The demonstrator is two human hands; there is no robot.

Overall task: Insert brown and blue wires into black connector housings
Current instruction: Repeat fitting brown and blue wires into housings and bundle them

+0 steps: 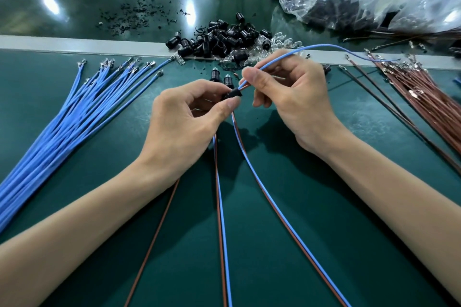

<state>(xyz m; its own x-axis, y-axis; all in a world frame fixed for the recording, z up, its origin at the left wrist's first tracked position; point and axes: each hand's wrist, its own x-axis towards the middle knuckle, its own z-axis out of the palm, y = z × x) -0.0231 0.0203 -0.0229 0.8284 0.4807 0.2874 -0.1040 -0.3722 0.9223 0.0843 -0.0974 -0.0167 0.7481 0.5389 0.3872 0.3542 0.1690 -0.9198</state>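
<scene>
Green desk, frame centre | left hand pinches black connector housing | right hand pinches blue wire just beside its mouth (a brown wire shows alongside) | risk: a skewed push could buckle the wire or leave its terminal unseated

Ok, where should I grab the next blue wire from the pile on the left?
Pinch the outermost blue wire just behind its metal terminal, coming from the right and above. Its far end lies apart from the bundle; nearer you the wires crowd together.
</scene>
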